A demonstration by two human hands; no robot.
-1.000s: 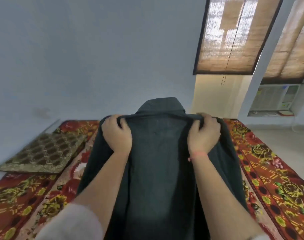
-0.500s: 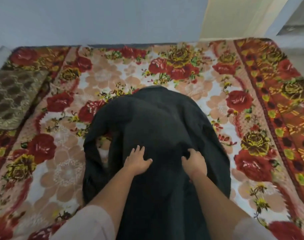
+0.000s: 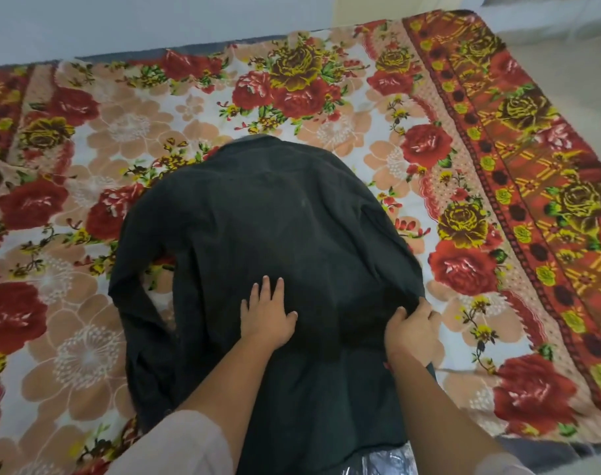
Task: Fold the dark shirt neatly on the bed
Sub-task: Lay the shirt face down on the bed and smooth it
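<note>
1. Dark rumpled cloth shirt [image 3: 275, 217] is lying on the plush red-floral bed blanket [image 3: 326, 80].
2. Left hand [image 3: 266, 315] is pressing it, grip flat and unclenched.
3. Right hand [image 3: 412, 332] is clutching its right edge, grip curled tight.

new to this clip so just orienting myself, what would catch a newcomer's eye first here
The loud red and yellow floral bedspread fills the frame, and the dark shirt lies spread across its middle, rumpled along its left side. On the shirt's lower part the left hand presses flat with straight fingers, while the right hand grips the shirt's right edge.
</note>
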